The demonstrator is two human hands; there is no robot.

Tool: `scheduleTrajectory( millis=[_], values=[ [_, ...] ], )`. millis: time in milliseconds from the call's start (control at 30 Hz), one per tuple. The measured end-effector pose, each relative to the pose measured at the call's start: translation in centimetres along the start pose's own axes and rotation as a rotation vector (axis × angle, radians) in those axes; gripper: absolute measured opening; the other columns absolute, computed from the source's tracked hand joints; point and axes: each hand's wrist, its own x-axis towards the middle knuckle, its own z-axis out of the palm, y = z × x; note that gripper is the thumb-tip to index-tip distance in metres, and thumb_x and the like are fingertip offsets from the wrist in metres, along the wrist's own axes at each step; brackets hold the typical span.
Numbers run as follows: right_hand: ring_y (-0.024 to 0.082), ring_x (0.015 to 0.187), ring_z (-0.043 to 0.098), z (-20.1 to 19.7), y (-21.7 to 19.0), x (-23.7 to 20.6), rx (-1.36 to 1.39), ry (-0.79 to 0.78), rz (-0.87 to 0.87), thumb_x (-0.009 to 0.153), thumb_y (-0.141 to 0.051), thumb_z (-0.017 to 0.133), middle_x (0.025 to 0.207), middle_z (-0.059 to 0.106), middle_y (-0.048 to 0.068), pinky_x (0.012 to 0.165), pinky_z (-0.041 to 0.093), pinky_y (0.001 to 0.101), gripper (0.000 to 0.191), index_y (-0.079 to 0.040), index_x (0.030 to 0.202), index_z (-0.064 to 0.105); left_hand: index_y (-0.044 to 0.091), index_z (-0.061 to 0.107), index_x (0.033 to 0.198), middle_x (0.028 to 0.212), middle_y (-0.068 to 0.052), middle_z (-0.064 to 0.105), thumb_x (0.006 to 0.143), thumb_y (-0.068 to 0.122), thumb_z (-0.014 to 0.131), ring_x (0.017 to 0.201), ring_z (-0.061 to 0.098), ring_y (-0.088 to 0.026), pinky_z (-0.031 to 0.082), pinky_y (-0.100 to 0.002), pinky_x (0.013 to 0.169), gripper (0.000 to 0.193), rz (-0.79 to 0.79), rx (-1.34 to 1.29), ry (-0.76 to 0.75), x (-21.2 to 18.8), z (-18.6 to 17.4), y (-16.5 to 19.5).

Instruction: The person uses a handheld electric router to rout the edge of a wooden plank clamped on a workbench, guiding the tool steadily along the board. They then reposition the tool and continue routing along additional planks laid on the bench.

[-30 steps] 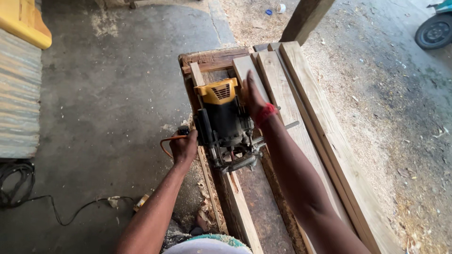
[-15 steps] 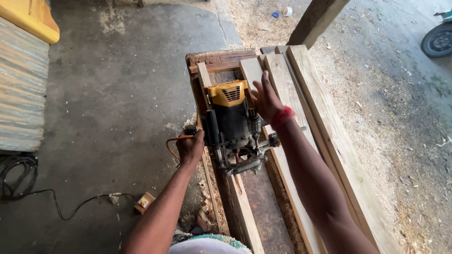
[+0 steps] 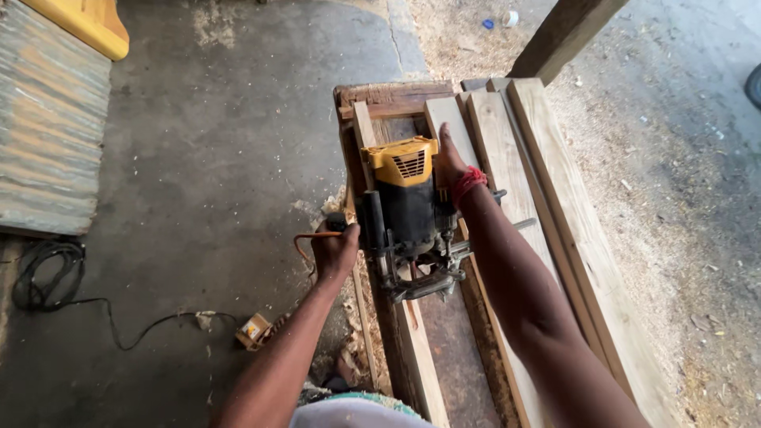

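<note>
Left hand [image 3: 336, 250] is closed around the router's [image 3: 406, 208] left side handle, at the desk's [image 3: 388, 97] left edge. Right hand [image 3: 449, 161] lies flat with fingers stretched out, pressed on a plank [image 3: 450, 119] just beside the router's yellow cap; it grips nothing that I can see. Red band [image 3: 468, 183] on that wrist.

The router stands on a narrow strip [image 3: 364, 127] along the desk's left side: black body, yellow top, metal base at the near end. In this view its long axis runs along the planks, yellow end pointing away from the person, base toward them. An orange cord [image 3: 305, 242] loops out by the left hand.

The desk is rough wood, worn and dusty, with several long planks laid side by side on its right [image 3: 555, 158], all running away from the person. Shavings lie piled under its left edge.

The floor [image 3: 222, 143] on the left is bare grey concrete with a black cable [image 3: 55, 269] coiled on it and a small yellow plug box [image 3: 254, 330]. On the right, the ground is thick with sawdust [image 3: 674, 206]. Corrugated sheet [image 3: 47, 127] far left, wooden post [image 3: 563, 32] top right.
</note>
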Motion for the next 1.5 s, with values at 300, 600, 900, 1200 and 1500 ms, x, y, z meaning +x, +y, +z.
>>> scheduleTrajectory(
  millis=[300,600,900,1200,1500],
  values=[
    [0.048,0.149,0.028,0.8,-1.3,-6.8,-0.216,0.203,0.026,0.082,-0.09,0.021,0.165,0.028,0.029,0.122,0.013,0.0579,0.118,-0.004,0.163,0.019,0.001,0.057,0.07,0.059,-0.007,0.064,0.079,0.033,0.068,0.056,0.063,-0.02,0.048,-0.043,0.054,0.034,-0.216,0.042,-0.057,0.4,0.2,1.5],
    [0.032,0.15,0.026,0.9,-1.0,-1.0,-0.241,0.161,0.024,0.077,-0.092,0.019,0.165,0.029,0.017,0.122,0.018,0.0529,0.118,-0.008,0.161,0.021,0.002,0.055,0.066,0.056,-0.007,0.06,0.084,0.033,0.067,0.054,0.06,-0.021,0.044,-0.043,0.053,0.038,-0.075,0.105,-0.101,0.5,0.2,0.1],
    [0.037,0.144,0.037,-0.2,-0.1,0.0,-0.029,0.124,0.029,0.077,-0.092,0.023,0.159,0.043,0.019,0.118,0.021,0.0545,0.115,-0.012,0.16,0.03,0.004,0.058,0.081,0.067,-0.01,0.063,0.077,0.028,0.067,0.063,0.064,-0.025,0.05,-0.043,0.058,0.026,-0.048,-0.009,-0.036,-0.6,0.3,0.5],
    [0.036,0.151,0.026,-0.5,-0.2,-8.1,-0.074,0.233,-0.032,0.083,-0.092,0.026,0.163,0.033,0.021,0.124,0.013,0.054,0.113,-0.012,0.163,0.023,0.001,0.058,0.074,0.063,-0.012,0.064,0.079,0.028,0.068,0.062,0.065,-0.026,0.049,-0.043,0.058,0.03,-0.105,0.09,-0.069,1.0,1.0,1.3],
    [0.038,0.149,0.038,-0.7,-0.4,-1.4,-0.166,0.083,-0.032,0.077,-0.096,0.018,0.16,0.043,0.027,0.122,0.024,0.0486,0.125,-0.001,0.156,0.04,0.003,0.055,0.071,0.057,-0.007,0.059,0.077,0.025,0.067,0.053,0.058,-0.019,0.045,-0.041,0.05,0.025,-0.11,0.042,-0.116,0.6,-0.2,1.8]
  ],
)
